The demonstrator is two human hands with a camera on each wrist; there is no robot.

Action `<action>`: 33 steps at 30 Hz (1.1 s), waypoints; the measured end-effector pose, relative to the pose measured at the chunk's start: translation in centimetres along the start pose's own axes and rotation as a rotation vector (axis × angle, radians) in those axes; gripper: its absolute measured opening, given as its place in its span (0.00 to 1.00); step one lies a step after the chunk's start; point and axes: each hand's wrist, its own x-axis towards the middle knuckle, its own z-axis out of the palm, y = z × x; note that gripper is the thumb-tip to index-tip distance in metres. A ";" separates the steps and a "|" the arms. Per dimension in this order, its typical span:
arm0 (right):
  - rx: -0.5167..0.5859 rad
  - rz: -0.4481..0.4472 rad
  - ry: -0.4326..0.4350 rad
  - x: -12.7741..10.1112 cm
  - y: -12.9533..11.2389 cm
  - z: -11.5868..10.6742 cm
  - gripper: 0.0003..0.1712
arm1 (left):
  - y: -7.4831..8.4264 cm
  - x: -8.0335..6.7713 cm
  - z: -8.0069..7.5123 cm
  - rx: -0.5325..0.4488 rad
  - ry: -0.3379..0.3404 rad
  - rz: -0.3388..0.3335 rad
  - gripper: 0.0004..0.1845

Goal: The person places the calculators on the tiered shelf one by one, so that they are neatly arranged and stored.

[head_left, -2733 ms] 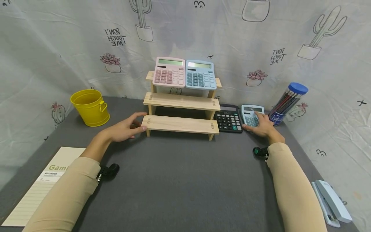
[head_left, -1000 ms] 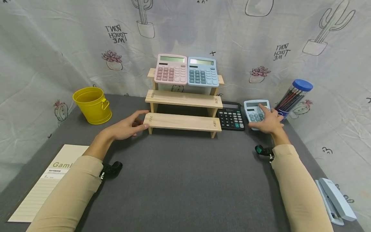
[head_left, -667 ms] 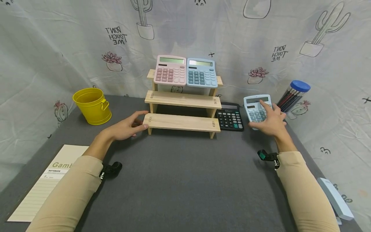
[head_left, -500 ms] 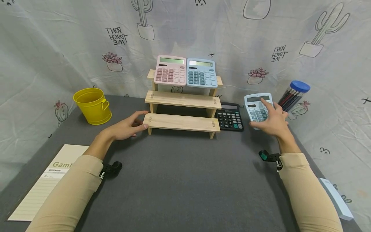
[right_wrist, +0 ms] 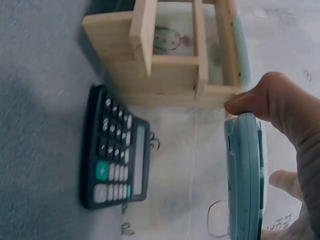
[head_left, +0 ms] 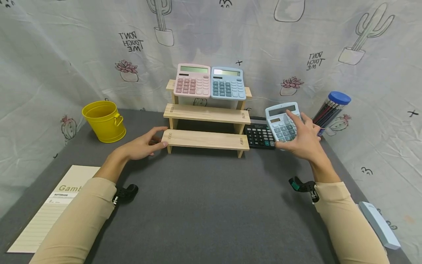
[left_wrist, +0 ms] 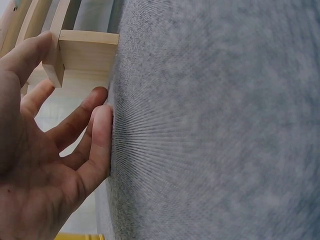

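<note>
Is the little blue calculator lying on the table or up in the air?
Up in the air. The right hand grips the light blue calculator, tilted above the table and overlapping the black calculator lying flat.

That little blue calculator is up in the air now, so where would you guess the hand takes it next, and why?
Probably leftward onto the wooden stand. The right hand holds the small blue calculator lifted above the black calculator; two calculators already fill the top step, both lower steps are bare, and the left hand touches the stand's bottom step.
</note>
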 end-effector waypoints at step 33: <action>0.009 -0.247 -0.216 -0.5 -9.0 4.5 0.61 | -0.2 -0.2 -0.1 0.001 0.000 0.006 0.41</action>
